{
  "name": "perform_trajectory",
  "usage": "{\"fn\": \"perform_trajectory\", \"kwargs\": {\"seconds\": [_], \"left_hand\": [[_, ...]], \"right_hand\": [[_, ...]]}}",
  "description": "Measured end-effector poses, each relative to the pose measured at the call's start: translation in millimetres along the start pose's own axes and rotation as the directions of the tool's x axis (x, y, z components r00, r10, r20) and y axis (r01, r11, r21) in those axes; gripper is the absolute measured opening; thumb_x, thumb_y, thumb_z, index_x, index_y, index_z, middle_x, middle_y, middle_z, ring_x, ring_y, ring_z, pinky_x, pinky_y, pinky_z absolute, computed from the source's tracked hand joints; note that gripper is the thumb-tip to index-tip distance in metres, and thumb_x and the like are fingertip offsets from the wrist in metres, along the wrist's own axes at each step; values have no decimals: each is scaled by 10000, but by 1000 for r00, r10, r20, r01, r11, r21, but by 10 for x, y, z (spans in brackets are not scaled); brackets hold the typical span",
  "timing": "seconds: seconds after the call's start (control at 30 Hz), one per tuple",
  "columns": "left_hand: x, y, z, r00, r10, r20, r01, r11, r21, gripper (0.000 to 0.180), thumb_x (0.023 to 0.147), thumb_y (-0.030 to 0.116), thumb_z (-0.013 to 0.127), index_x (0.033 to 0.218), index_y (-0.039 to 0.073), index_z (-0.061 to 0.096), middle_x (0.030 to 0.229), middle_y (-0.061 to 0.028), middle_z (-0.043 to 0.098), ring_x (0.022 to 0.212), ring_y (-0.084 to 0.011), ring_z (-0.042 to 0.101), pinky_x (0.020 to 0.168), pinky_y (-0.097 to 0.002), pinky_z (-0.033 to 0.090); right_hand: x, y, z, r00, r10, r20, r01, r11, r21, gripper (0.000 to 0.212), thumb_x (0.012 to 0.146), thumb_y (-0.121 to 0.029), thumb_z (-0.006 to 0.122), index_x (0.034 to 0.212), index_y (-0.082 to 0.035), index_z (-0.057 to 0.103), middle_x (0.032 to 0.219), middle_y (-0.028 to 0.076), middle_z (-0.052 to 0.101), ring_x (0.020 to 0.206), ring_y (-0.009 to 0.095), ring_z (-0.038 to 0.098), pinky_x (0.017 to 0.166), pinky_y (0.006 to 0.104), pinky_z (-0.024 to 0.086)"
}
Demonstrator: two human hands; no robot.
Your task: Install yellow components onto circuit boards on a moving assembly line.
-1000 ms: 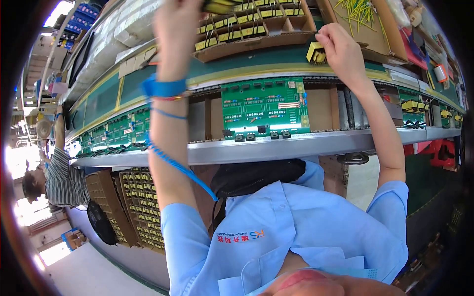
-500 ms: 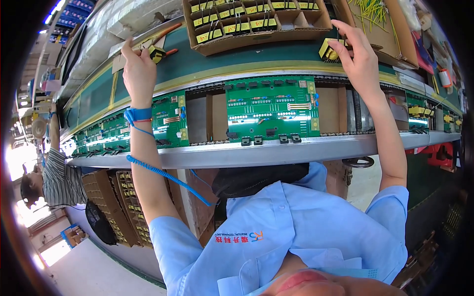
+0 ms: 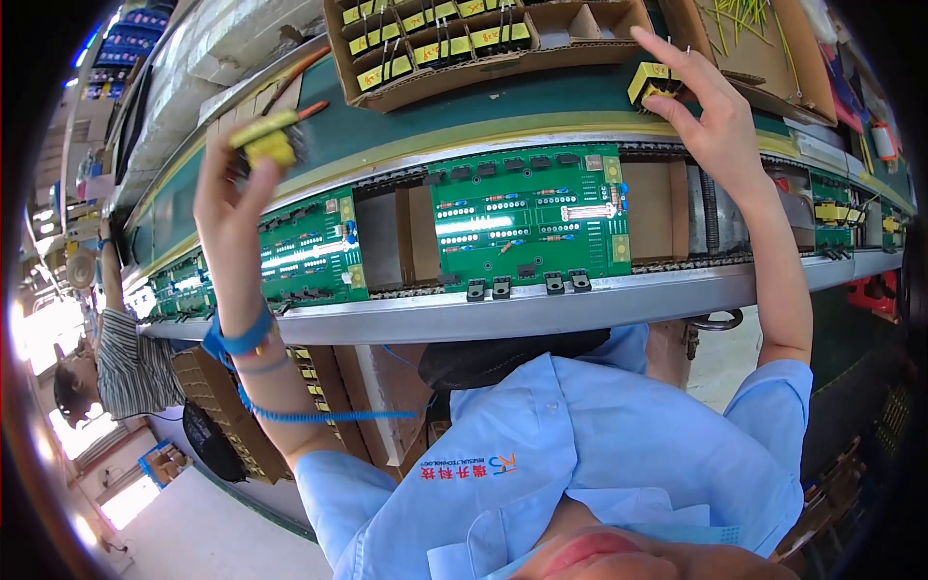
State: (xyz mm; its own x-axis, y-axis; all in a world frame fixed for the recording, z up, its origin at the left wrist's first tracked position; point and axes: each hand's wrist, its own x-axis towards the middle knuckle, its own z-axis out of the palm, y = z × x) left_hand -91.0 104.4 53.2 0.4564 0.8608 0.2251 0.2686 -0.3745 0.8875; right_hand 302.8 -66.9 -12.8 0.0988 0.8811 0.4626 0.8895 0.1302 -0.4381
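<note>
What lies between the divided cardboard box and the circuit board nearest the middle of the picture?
In the head view, green work surface, a yellow stripe and a metal rail separate the box from the circuit board.

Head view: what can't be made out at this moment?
Head: left component in left hand, fine detail blurred.
Head: right component, partly covered by right hand.
Head: circuit board, partly hidden behind left hand.
Head: divided cardboard box, far side cut off by top edge.

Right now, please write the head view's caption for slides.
Left hand and right hand hold yellow components near circuit boards.
</note>
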Motion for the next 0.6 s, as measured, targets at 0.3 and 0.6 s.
{"fn": "perform_trajectory", "kwargs": {"seconds": [0.3,0.6], "left_hand": [[-566,30,879,903,-207,375,300,931,-209,472,857,-119,623,1308,-11,538,1240,-90,577,1085,-161,603,939,-275,510],[-554,-7,920,871,-241,428,291,955,-53,497,847,-105,640,1322,3,543,1250,-91,558,1109,-178,606,934,-285,528]], "right_hand": [[14,-120,-37,999,-43,8,43,999,-7,598,829,-81,704,1382,-258,562,1029,65,614,882,256,607,811,328,511],[105,-148,-198,994,-91,56,91,996,4,561,783,19,711,1314,-139,617,882,111,573,740,277,587,644,345,480]]}}
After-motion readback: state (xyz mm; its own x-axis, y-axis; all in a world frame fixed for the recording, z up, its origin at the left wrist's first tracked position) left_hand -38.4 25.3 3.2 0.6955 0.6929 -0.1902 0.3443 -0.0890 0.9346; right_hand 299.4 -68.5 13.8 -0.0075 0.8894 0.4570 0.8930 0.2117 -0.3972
